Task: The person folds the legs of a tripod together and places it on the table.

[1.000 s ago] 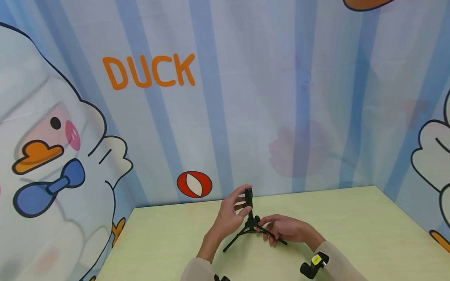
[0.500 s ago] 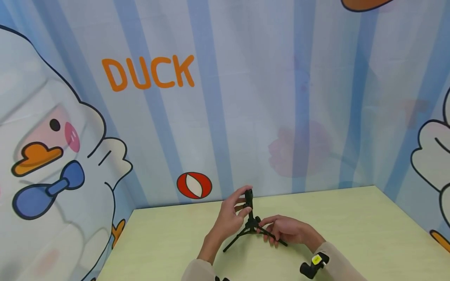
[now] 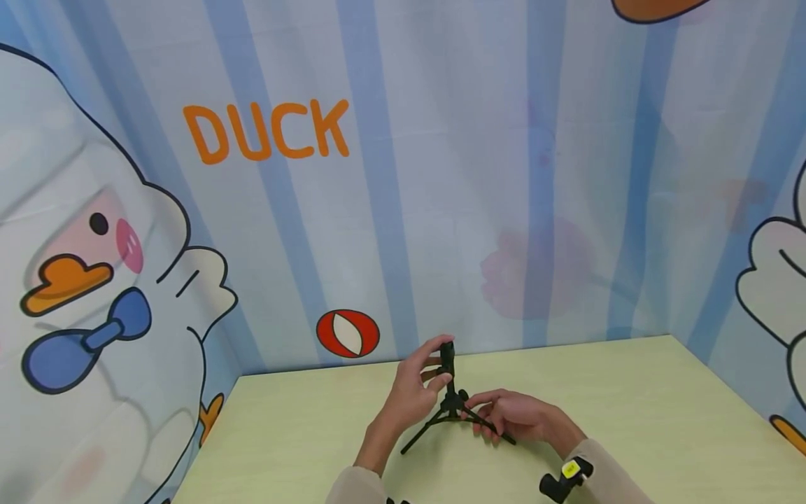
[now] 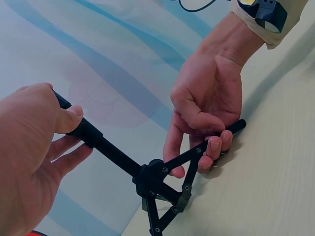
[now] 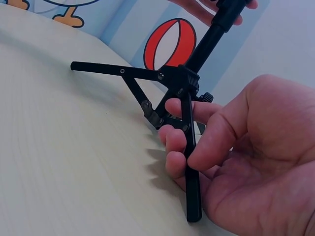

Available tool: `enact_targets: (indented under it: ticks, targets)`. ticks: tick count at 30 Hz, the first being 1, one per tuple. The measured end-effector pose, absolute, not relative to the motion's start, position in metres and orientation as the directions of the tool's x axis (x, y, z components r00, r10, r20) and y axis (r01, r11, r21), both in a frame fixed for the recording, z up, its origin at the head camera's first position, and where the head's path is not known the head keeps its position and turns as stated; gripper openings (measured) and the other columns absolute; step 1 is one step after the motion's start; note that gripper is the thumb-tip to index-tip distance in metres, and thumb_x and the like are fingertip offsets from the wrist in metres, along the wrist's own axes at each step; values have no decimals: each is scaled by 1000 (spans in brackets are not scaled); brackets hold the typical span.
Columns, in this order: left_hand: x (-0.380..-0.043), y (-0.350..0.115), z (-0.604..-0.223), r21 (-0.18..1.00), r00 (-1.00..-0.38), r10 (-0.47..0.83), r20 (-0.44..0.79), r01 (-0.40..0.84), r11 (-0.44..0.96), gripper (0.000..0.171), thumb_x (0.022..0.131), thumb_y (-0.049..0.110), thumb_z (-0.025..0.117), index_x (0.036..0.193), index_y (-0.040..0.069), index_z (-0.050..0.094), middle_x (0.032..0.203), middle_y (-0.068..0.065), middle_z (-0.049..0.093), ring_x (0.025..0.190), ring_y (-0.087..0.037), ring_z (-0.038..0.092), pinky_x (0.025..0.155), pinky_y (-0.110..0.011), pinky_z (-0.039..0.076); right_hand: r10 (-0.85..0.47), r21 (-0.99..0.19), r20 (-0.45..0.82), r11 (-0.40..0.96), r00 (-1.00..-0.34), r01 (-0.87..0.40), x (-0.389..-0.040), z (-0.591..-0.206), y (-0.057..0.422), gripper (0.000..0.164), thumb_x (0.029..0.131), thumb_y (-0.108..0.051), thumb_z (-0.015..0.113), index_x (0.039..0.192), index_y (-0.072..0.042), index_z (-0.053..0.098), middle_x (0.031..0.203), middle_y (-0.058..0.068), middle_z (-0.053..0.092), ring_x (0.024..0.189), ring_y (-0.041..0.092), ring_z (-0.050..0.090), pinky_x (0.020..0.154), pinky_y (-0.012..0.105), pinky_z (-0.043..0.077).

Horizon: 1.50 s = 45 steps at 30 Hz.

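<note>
A small black tripod (image 3: 452, 402) stands upright on the table with its legs spread. My left hand (image 3: 412, 392) grips the top of its column, thumb on the near side and fingers behind, as the left wrist view shows. My right hand (image 3: 519, 416) pinches one leg (image 5: 193, 196) between thumb and curled fingers. In the right wrist view, the index finger reaches up near the hub (image 5: 182, 81) and a small side knob (image 5: 205, 98). Another leg (image 5: 93, 68) points away toward the left. The third leg is mostly hidden.
The pale yellow table (image 3: 302, 434) ends at a cloth backdrop (image 3: 441, 175) printed with blue stripes, ducks and a red ball. Cameras are strapped to both wrists, the right one (image 3: 567, 479) with a yellow mark.
Hardly anything differs. Both hands keep their hold on the tripod, and it has shifted only very slightly within the head view.
</note>
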<state>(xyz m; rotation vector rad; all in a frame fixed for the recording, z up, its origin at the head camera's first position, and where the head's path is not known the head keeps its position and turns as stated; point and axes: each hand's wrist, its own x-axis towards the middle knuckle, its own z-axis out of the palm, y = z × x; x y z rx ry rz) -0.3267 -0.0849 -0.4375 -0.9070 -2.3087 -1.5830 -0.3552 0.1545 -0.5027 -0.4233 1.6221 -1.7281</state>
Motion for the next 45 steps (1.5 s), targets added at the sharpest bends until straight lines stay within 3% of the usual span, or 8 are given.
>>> enact_targets:
  ticks: [9, 16, 22, 27, 45]
  targets:
    - [-325, -85, -436, 786, -807, 360, 468, 566, 247, 66, 97, -10, 65, 151, 27, 52, 150, -3, 54, 125, -28, 64, 103, -37, 54, -703, -960, -217, 27, -677, 280, -355, -503, 157, 71, 76, 20, 40, 145, 6, 49, 113, 18, 66, 75, 17, 54, 63, 26, 49]
    - [-324, -86, -435, 779, -801, 359, 479, 576, 248, 66, 96, -11, 65, 150, 25, 54, 149, -5, 55, 124, -30, 64, 102, -37, 55, -752, -958, -196, 10, -630, 286, -355, -504, 161, 75, 81, 20, 43, 153, 1, 42, 108, 15, 64, 78, 18, 54, 69, 28, 50]
    - [-324, -87, -436, 777, -802, 357, 480, 577, 252, 67, 96, -12, 64, 150, 27, 53, 149, -4, 55, 124, -30, 64, 102, -37, 54, -794, -957, -167, -11, -585, 289, -358, -504, 164, 81, 79, 23, 48, 156, -1, 39, 113, 15, 64, 82, 18, 57, 75, 30, 54]
    - [-323, -88, -435, 777, -803, 360, 476, 575, 257, 67, 97, -11, 63, 151, 29, 52, 149, -4, 55, 125, -30, 64, 103, -38, 54, -811, -959, -161, -6, -563, 283, -360, -504, 165, 76, 84, 21, 49, 157, -1, 40, 119, 16, 64, 85, 17, 61, 78, 31, 56]
    - [-322, -88, -434, 780, -802, 367, 472, 574, 251, 66, 97, -10, 63, 150, 29, 53, 147, -4, 56, 124, -29, 64, 103, -38, 54, -824, -964, -136, -19, -550, 267, -360, -504, 167, 70, 94, 16, 50, 160, 1, 34, 112, 12, 65, 87, 18, 64, 83, 32, 56]
